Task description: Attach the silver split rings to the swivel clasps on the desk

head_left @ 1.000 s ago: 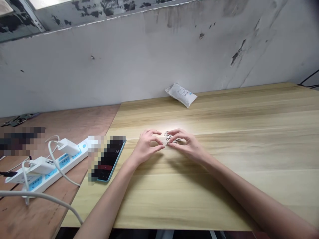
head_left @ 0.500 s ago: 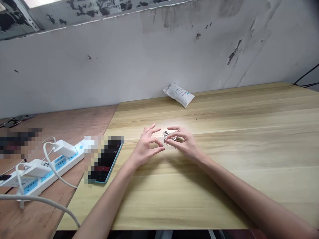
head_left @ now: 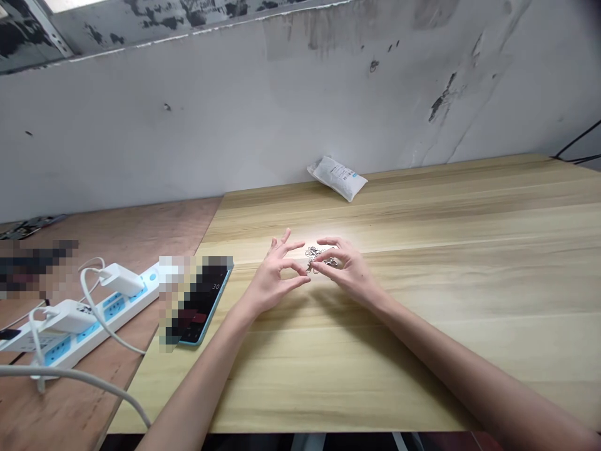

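From where I stand, both hands meet mid-surface (head_left: 422,326). The right hand (head_left: 345,264) pinches a small metal ring (head_left: 308,268) between thumb and forefinger; the left hand's (head_left: 279,274) thumb and forefinger nearly meet beside it, its other fingers fanned, and I can't tell whether they grip anything. A loose cluster of metal rings (head_left: 312,252) lies at ten o'clock from the right hand. From that cluster, a white parcel (head_left: 339,179) sits at one o'clock, a phone (head_left: 208,307) at eight.
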`<control>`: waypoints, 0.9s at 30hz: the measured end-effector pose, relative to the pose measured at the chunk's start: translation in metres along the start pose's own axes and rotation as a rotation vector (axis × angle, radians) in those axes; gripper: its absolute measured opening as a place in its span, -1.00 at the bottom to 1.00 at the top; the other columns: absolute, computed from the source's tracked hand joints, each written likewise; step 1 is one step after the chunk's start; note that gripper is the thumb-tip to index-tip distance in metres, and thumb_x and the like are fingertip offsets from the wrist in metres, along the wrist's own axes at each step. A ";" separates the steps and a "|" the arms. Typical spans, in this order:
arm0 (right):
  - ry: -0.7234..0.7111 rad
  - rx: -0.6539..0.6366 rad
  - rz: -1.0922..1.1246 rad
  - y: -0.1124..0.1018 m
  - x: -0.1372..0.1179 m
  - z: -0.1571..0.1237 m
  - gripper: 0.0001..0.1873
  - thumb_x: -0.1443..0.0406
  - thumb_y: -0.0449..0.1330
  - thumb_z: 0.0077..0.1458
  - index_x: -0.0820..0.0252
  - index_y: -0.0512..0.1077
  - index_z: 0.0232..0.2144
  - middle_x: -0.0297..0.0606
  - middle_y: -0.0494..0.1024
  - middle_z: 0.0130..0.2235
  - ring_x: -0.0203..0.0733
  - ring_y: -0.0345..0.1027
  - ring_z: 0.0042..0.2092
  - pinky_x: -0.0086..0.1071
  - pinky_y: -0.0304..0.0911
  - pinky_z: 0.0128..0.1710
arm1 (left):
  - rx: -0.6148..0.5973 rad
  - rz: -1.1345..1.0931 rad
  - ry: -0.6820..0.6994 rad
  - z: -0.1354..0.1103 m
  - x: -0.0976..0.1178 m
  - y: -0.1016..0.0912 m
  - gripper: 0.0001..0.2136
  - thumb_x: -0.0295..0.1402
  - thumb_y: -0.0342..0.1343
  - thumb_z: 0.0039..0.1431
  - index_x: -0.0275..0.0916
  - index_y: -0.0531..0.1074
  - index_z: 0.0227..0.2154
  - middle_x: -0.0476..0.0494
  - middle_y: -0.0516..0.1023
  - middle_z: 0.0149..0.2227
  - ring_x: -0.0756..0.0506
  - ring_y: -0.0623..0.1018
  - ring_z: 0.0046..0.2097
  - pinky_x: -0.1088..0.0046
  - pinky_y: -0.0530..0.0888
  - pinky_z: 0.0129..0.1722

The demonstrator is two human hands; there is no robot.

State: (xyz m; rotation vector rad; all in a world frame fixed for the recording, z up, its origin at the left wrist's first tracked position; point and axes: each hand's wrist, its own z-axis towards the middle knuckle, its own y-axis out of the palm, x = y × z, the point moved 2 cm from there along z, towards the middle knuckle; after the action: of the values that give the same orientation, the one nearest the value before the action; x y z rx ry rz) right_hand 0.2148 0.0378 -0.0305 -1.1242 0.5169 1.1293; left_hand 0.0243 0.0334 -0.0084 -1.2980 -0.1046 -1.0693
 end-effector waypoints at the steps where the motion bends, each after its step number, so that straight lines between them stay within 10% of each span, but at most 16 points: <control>1: -0.030 0.021 -0.065 0.000 0.000 -0.001 -0.90 0.23 0.25 0.11 0.07 0.56 -0.35 -0.13 0.47 0.00 0.02 0.25 0.12 -0.01 0.20 0.08 | 0.005 -0.001 -0.003 0.000 0.000 0.000 -0.90 -0.32 0.24 0.11 -0.21 0.52 -0.46 -0.15 0.37 0.20 -0.21 0.00 0.39 -0.12 -0.17 0.34; 8: -0.272 -0.127 -0.248 0.013 -0.007 -0.009 -0.82 0.29 0.22 0.13 0.04 0.52 -0.18 -0.14 0.45 0.04 0.02 0.21 0.14 0.00 0.14 0.09 | 0.014 -0.033 -0.032 0.000 0.002 -0.001 -0.92 -0.32 0.23 0.12 -0.19 0.52 -0.43 -0.12 0.33 0.23 -0.20 0.00 0.40 -0.11 -0.15 0.34; 27: -0.236 -0.056 -0.363 0.020 -0.012 -0.010 -0.92 0.27 0.20 0.17 0.11 0.46 -0.25 -0.20 0.54 -0.13 -0.08 0.34 -0.04 -0.14 0.12 -0.01 | 0.137 -0.052 -0.047 0.001 0.007 -0.001 -0.92 -0.31 0.23 0.13 -0.16 0.53 -0.44 -0.09 0.37 0.20 -0.21 0.08 0.37 -0.09 -0.14 0.35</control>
State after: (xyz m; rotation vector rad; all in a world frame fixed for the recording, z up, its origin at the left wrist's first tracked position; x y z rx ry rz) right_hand 0.1943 0.0238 -0.0335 -1.0642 0.0912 0.9447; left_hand 0.0280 0.0303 -0.0030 -1.2020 -0.2442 -1.0576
